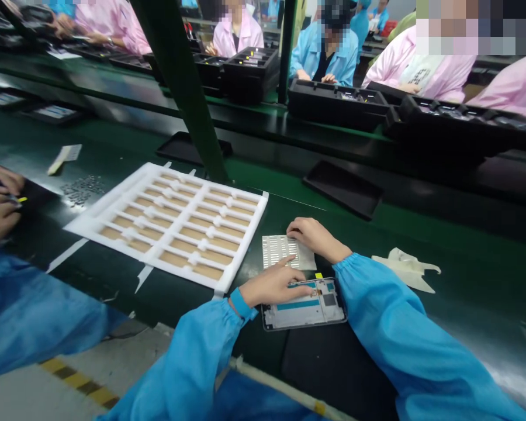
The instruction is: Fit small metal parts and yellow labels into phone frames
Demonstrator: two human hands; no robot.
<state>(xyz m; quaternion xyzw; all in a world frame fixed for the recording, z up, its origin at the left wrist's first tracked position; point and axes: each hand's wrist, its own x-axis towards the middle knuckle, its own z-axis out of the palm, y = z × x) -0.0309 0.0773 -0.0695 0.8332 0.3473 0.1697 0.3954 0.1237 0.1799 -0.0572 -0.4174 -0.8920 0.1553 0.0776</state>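
Touching phone frame (307,316), silver-rimmed, pale — teal strips

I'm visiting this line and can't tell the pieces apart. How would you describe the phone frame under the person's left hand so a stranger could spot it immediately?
Find the white foam tray on the dark green workbench. Just right of its near corner, a silver-edged open phone frame lies under the person's left hand. Unlike the slotted metal sheet just beyond it, the frame shows a blue strip across its pale inner face.
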